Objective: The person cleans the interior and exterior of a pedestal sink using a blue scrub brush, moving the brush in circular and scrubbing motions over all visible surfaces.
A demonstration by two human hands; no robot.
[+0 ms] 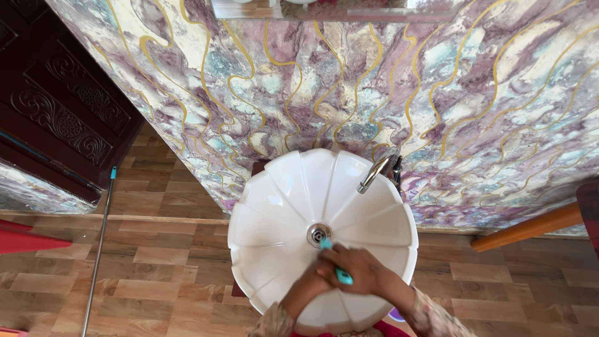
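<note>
From the head cam I'm looking straight down on a white scalloped sink (274,206), w/ both hands over its near half. The right hand (360,269) has its fingers curled tight round a teal brush handle (342,275); the teal tip (326,243) pokes out toward the metal drain (319,234) and sits just beside it, over the basin floor, though I can't tell whether it's touching the porcelain. The left hand (315,281) lies against the right one, partly tucked under it, and its fingers are hidden, so I can't tell if it's gripping anything or just resting there. Both wrists come in from the bottom edge in patterned sleeves. A curved chrome tap (374,173) stands at the sink's far right rim, spout aimed inward, approx. over the bowl's upper right. Behind the sink is a marbled purple-and-gold wall (437,93). On the wood-look floor (156,262) to the left, well apart from the sink, a long metal pole w/ a teal tip (100,243) leans near a dark carved door (56,106).
</note>
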